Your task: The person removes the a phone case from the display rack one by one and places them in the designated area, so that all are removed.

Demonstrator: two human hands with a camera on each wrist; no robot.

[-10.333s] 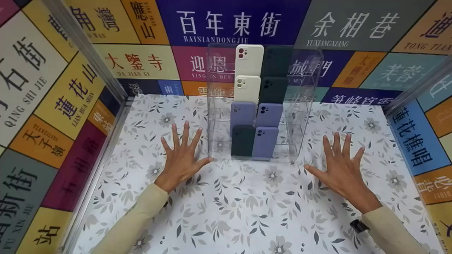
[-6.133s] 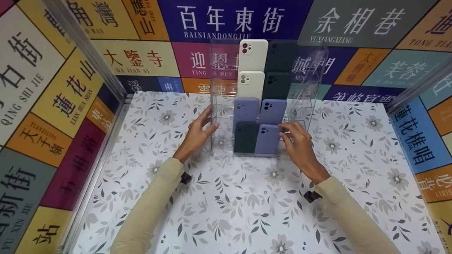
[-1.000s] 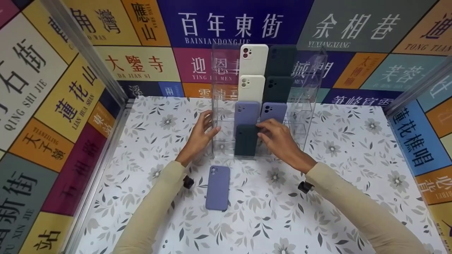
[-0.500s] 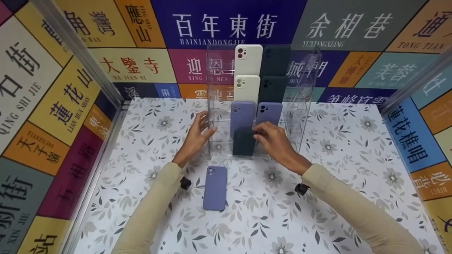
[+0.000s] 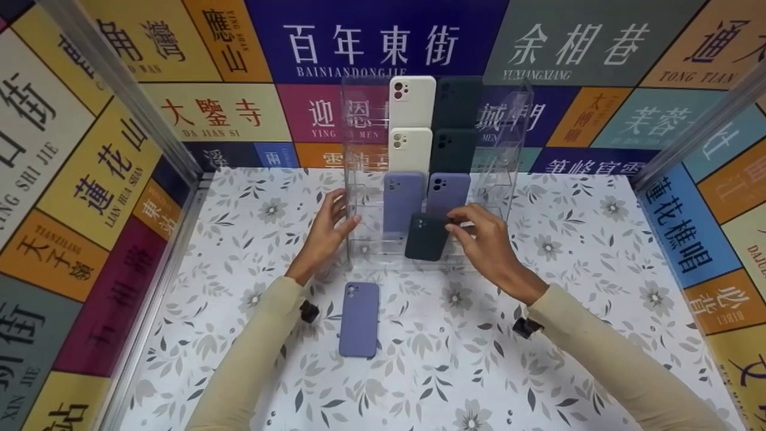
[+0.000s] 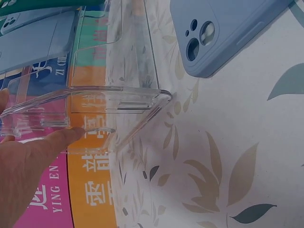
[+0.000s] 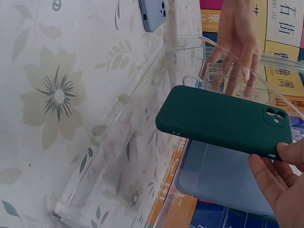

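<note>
- Green case (image 7: 223,118) is pinched by right hand (image 5: 488,242), at clear stand's (image 5: 511,149) six o'clock.
- Stand's side is gripped by left hand (image 5: 326,234), eight o'clock.
- Edge openings (image 7: 271,156) are shown by right-wrist view only.

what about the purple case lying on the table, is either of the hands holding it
No, the purple case lies on the table, apart from the left hand and right hand.

Dark green phone case (image 5: 426,238) tilted, pinched at camera-end corner; clear rack (image 6: 118,89) upright.
</note>
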